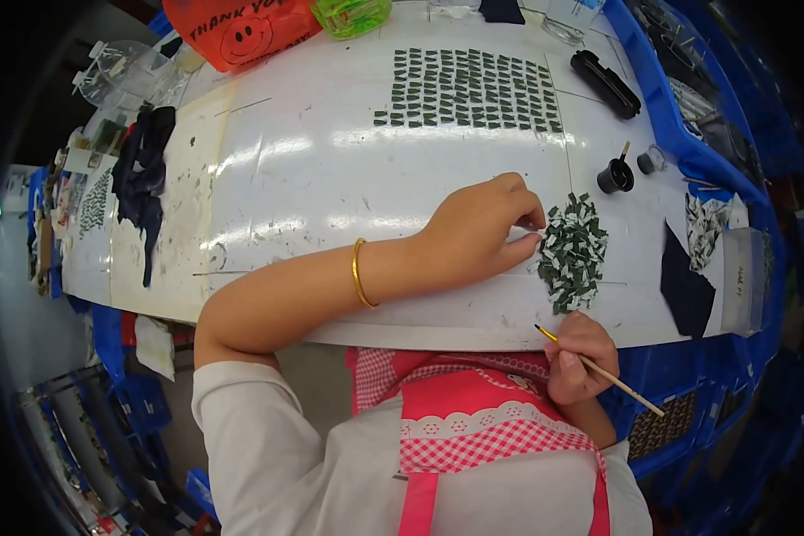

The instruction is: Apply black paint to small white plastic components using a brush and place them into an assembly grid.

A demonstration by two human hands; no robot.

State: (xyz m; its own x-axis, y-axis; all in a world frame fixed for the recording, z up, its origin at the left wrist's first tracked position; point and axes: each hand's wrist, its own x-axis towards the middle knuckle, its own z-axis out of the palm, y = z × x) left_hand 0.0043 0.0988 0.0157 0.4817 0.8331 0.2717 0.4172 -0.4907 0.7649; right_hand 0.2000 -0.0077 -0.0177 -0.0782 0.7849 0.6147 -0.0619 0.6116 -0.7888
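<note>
Black pot (pixel 615 176) holds stick; left grip (pixel 482 228) pinches chip; right grip (pixel 579 357) holds brush (pixel 600 371).

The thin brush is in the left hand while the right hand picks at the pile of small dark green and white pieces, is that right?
Not quite: the hands are swapped. In the head view the thin brush is in the right hand, held near the table edge, while the left hand picks at the pile of small dark green and white pieces.
</note>
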